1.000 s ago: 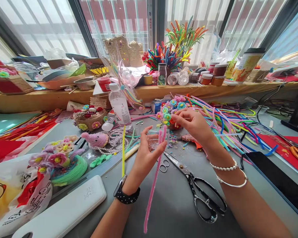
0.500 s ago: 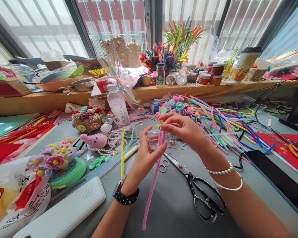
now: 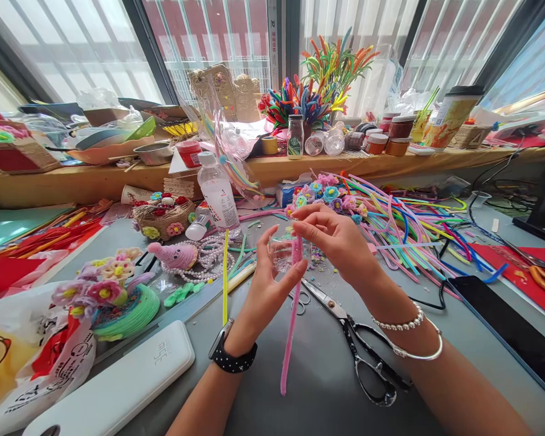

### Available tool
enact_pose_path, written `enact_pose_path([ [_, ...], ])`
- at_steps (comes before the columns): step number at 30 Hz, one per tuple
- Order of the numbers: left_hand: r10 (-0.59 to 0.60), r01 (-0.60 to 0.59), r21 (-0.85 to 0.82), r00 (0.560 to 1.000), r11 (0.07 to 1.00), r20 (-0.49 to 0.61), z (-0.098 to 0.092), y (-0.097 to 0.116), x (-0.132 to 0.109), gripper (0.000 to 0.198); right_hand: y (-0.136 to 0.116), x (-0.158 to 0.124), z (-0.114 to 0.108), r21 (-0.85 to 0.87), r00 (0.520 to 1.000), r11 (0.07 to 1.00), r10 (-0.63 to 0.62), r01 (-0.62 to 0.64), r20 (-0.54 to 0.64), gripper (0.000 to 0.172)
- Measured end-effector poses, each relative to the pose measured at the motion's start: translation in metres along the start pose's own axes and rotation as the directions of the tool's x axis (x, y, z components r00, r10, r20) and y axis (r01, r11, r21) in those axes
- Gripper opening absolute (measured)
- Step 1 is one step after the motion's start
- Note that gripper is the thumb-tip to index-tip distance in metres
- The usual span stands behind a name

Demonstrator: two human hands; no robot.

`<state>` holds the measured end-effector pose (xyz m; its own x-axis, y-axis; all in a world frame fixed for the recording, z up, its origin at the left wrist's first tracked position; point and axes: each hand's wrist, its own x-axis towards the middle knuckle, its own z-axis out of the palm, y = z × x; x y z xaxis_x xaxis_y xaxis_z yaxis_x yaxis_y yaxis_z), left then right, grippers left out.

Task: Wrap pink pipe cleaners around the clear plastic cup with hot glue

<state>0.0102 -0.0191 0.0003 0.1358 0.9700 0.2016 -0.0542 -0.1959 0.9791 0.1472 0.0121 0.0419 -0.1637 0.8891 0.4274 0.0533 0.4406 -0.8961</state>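
Observation:
A pink pipe cleaner (image 3: 289, 339) hangs over the table, folded at its upper end, with one long tail pointing down. My left hand (image 3: 272, 284) grips the folded part, thumb in front and fingers curled behind. At the fold's top, my right hand (image 3: 329, 239) pinches the same pipe cleaner between thumb and fingertips. Just behind my hands stands a clear container (image 3: 279, 254), partly covered by them. Below my right hand lie large black-handled scissors (image 3: 345, 321), and small scissors (image 3: 302, 301) lie partly behind the pipe cleaner.
A bundle of coloured pipe cleaners (image 3: 399, 224) spreads at the right, behind a phone (image 3: 504, 327). On the left are a white power bank (image 3: 118, 381), a green basket of flowers (image 3: 127, 312) and a pink crocheted toy (image 3: 177, 255). A plastic bottle (image 3: 217, 194) stands behind.
The pipe cleaner's hanging tail has swung right and its lower end is higher now. Both hands keep their grip with little movement. The view has shifted slightly.

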Motion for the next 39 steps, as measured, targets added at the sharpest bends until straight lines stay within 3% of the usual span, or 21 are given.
enact_pose_path([
  [16, -0.018, 0.018, 0.030, 1.000, 0.999, -0.009, 0.000, 0.002, 0.000, 0.067, -0.003, -0.002, 0.004, -0.027, 1.000, 0.999, 0.023, -0.023, -0.022, 0.021],
  [28, 0.075, -0.072, 0.058, 0.996, 0.996, -0.053, 0.000, -0.005, 0.000, 0.062, -0.001, 0.001, -0.003, -0.017, 1.000, 1.000, 0.004, -0.004, 0.002, 0.021],
  [31, 0.093, -0.088, 0.069, 0.994, 0.994, -0.065, 0.000, -0.005, 0.000, 0.062, -0.004, 0.002, -0.010, -0.067, 0.997, 0.995, -0.079, 0.078, -0.016, 0.018],
  [33, 0.093, -0.088, 0.068, 0.993, 0.994, -0.070, 0.000, -0.005, 0.001, 0.062, -0.009, 0.002, -0.015, -0.175, 0.979, 0.964, -0.205, 0.198, -0.020, 0.013],
  [36, 0.088, -0.084, 0.060, 0.993, 0.995, -0.079, 0.000, -0.005, 0.001, 0.063, -0.018, -0.002, -0.019, -0.388, 0.909, 0.828, -0.411, 0.405, 0.072, 0.006],
  [39, 0.083, -0.078, 0.057, 0.993, 0.995, -0.088, -0.001, -0.006, 0.002, 0.065, -0.023, -0.005, -0.019, -0.499, 0.839, 0.689, -0.515, 0.526, 0.174, 0.010],
])
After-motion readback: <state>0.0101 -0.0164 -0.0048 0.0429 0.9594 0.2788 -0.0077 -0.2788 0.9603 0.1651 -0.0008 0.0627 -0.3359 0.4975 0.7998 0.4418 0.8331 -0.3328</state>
